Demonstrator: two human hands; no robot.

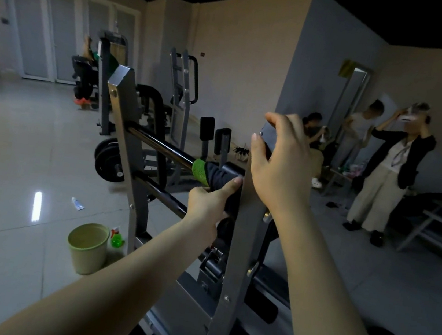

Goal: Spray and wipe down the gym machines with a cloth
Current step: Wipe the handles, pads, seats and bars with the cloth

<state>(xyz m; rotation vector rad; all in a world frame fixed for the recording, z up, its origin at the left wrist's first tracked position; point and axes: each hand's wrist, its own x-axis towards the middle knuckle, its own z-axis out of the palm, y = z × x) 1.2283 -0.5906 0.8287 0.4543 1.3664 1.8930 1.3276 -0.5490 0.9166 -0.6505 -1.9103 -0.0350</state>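
Note:
A grey bench-press rack stands in front of me, with a left upright (124,126) and a right upright (240,243). A steel barbell (158,145) rests across it. My left hand (209,202) grips a dark cloth with a green edge (208,172) wrapped round the bar beside the right upright. My right hand (279,161) grips the top of the right upright. A green spray bottle (117,238) stands on the floor to the left.
A pale green bucket (87,246) sits on the tiled floor beside the bottle, and a small tube (78,204) lies farther out. Black weight plates (109,162) hang at the bar's left end. More machines stand behind. Three people (390,172) are at the right, another person (85,76) far left.

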